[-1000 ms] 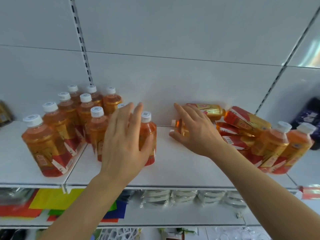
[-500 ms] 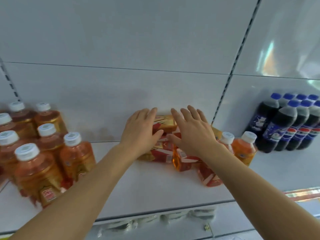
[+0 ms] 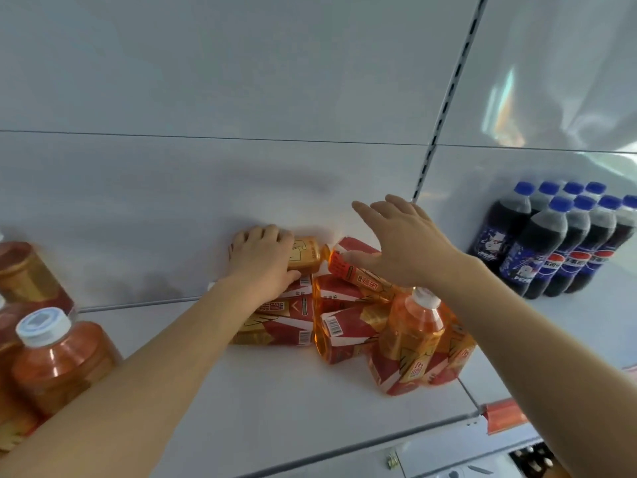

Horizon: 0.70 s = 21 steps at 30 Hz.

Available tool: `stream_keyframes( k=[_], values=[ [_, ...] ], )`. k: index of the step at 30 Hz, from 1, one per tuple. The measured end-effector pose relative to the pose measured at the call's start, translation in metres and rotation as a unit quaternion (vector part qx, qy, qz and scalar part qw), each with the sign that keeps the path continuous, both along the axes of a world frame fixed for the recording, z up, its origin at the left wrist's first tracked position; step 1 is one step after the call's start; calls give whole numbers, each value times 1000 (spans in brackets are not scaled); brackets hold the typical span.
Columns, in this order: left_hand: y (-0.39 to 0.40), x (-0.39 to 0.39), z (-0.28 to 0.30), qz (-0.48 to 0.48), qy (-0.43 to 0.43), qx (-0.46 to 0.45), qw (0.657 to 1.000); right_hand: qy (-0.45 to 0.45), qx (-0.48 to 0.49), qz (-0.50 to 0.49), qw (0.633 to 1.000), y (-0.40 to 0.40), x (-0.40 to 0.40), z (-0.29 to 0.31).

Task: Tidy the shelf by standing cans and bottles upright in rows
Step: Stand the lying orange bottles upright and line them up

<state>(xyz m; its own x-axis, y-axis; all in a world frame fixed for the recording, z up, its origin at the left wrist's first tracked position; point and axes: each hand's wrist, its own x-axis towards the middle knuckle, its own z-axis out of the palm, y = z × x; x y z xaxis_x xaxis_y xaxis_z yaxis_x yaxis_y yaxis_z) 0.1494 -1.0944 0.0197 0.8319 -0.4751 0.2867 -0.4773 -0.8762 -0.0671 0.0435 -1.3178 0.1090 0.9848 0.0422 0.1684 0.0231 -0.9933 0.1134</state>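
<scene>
Our left hand [image 3: 263, 257] grips a toppled tea bottle [image 3: 305, 253] at the shelf [image 3: 275, 408] back edge; right hand [image 3: 403, 243] hovers spread. We judge the fallen pile [image 3: 344, 319] remains; the left-end rows [image 3: 58, 353] stand.

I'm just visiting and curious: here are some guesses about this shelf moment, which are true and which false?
1. The left hand grips a lying orange tea bottle. True.
2. The right hand holds a cola bottle. False: it is open, above the tea bottle pile.
3. All the tea bottles in the middle stand upright. False: most lie on their sides.
4. The dark cola bottles stand upright at the right. True.
5. Upright tea bottles stand at the left. True.
</scene>
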Motion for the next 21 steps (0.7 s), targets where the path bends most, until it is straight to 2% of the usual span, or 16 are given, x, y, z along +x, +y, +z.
stream_keyframes(
  k=[7, 12, 16, 21],
  values=[
    [8, -2, 10, -32, 19, -28, 999, 100, 46, -45, 993, -35, 22, 4],
    [25, -9, 10, -46, 25, -127, 991, 228, 51, -78, 969, -44, 35, 10],
    [29, -14, 14, -42, 49, -237, 969, 323, -14, -94, 942, -36, 47, 0],
    [29, -23, 12, -28, 69, -322, 944, 353, -99, -76, 927, -28, 54, -8]
  ],
)
